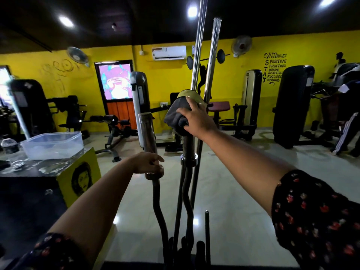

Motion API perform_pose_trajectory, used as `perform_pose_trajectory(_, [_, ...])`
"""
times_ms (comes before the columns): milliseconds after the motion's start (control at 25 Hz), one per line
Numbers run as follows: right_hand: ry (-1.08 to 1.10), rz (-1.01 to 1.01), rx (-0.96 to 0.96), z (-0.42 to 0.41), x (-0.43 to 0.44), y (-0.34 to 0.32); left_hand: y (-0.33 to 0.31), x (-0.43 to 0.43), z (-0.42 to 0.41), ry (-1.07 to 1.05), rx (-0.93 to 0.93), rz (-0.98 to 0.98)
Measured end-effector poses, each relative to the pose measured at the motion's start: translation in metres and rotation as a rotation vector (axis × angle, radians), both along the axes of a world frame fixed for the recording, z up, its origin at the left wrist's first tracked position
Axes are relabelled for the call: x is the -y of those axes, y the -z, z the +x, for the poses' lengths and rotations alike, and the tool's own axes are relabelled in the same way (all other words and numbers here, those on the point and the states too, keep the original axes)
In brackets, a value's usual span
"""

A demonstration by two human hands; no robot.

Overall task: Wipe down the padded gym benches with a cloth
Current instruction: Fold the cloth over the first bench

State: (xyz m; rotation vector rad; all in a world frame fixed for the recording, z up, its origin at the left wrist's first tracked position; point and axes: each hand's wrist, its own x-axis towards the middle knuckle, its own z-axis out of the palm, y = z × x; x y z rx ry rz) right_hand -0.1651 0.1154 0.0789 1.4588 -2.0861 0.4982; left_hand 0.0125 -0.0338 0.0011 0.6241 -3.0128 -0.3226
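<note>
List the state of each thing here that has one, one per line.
cloth, draped over the top of one upright bar, gripped by right hand
second bar, upright, gripped by left hand
plastic tub, lid off, seems to hold water
ceiling light, on

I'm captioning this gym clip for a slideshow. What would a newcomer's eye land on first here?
Dead centre, the right hand grips a grey cloth over the top of an upright curl bar, while the left hand holds a second bar beside it. Behind them runs a bright yellow wall, and a clear plastic tub sits at left.
</note>
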Motion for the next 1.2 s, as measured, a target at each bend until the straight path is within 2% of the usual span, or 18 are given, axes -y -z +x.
perform_pose_trajectory(320, [-0.156, -0.382, 0.235, 0.002, 0.000, -0.036, -0.004, 0.000, 0.007, 0.023, -0.001, 0.008])
perform_pose_trajectory(520, [-0.218, -0.606, 0.179, 0.025, -0.020, -0.063, -0.004, 0.001, 0.015, 0.035, 0.017, -0.035])
perform_pose_trajectory(640, [-0.179, -0.683, 0.188, 0.030, -0.036, -0.059, -0.004, 0.004, 0.021, 0.053, 0.026, -0.047])
perform_pose_trajectory(840, [-0.028, -0.628, 0.222, 0.030, -0.070, -0.013, -0.002, -0.001, 0.024, 0.083, 0.073, -0.013])
perform_pose_trajectory(1000, [0.140, -0.517, 0.263, 0.049, -0.116, 0.023, 0.008, -0.019, 0.018, 0.200, 0.114, 0.041])
perform_pose_trajectory(1200, [0.330, -0.197, 0.279, 0.077, -0.189, 0.071, 0.035, -0.055, 0.000, 0.347, 0.122, -0.002])
